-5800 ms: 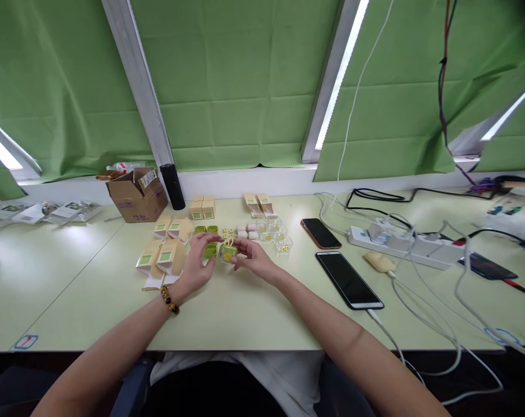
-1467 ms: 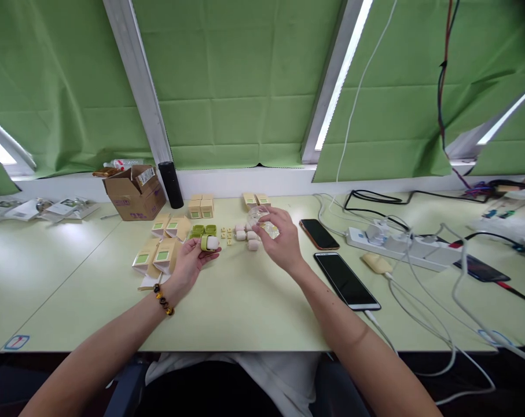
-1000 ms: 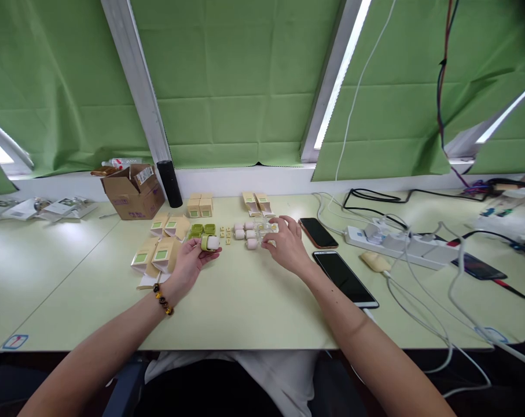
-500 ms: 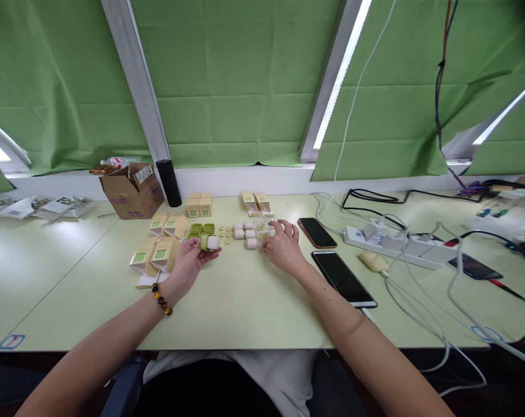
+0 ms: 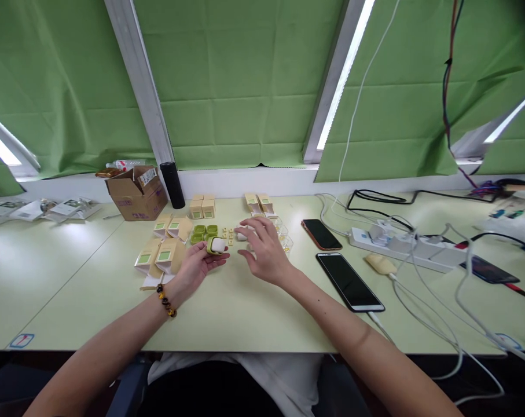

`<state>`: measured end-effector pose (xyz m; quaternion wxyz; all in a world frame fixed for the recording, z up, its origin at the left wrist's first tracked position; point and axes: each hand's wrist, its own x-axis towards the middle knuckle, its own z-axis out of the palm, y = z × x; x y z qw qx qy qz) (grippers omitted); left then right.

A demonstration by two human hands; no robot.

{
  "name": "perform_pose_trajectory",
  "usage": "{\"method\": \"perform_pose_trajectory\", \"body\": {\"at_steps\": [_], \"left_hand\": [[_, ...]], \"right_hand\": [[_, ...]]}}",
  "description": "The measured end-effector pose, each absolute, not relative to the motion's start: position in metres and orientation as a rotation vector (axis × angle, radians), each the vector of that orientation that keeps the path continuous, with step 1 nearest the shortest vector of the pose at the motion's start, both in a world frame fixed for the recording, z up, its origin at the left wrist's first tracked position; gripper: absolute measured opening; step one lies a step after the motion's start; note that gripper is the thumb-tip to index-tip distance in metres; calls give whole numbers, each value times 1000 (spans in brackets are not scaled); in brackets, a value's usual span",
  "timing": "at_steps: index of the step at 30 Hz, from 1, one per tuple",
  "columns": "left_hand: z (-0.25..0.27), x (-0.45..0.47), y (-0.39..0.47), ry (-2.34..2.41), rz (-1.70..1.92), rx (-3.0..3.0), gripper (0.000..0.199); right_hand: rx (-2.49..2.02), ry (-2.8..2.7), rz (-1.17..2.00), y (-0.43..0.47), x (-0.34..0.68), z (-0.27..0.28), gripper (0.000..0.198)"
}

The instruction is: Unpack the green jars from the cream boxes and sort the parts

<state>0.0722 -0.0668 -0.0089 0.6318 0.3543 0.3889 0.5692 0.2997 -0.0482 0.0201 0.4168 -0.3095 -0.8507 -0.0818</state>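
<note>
My left hand (image 5: 196, 263) is closed around a small green case with a white block (image 5: 216, 246) set in it, held just above the table. To its right, my right hand (image 5: 265, 252) hovers with thumb and fingers apart, and nothing shows between them. It covers most of the small pale blocks (image 5: 241, 235). Clear plastic cups (image 5: 285, 238) peek out beyond its knuckles. Between my hands lie tiny yellow pieces (image 5: 228, 237). Small green square trays (image 5: 204, 230) sit behind the held case.
Opened kraft boxes (image 5: 169, 255) stand beside my left hand, with more kraft boxes (image 5: 202, 207) behind. A brown carton (image 5: 143, 202) and a black cylinder (image 5: 172, 185) are at the back. Phones (image 5: 349, 284), a power strip (image 5: 401, 249) and tangled cables lie to the right.
My right hand has moved left from the clear cups to over the pale blocks, its fingers spreading. My left hand keeps hold of the green case. The view has shifted slightly.
</note>
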Motion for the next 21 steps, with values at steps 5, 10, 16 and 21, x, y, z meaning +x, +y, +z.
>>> {"method": "perform_pose_trajectory", "body": {"at_steps": [5,10,16,21], "left_hand": [[-13,70,-67,834,1236,861,17],[-10,71,-68,766,1255,894,22],[-9,76,-70,735,1239,920,32],[-11,83,-74,683,1244,926,29]], "right_hand": [[-607,-2185,-59,-51,270,17,66],[-655,-2029,240,-51,262,1,72],[-770,-1881,410,-55,254,-21,63],[-744,-1831,362,-57,244,-25,47]]}}
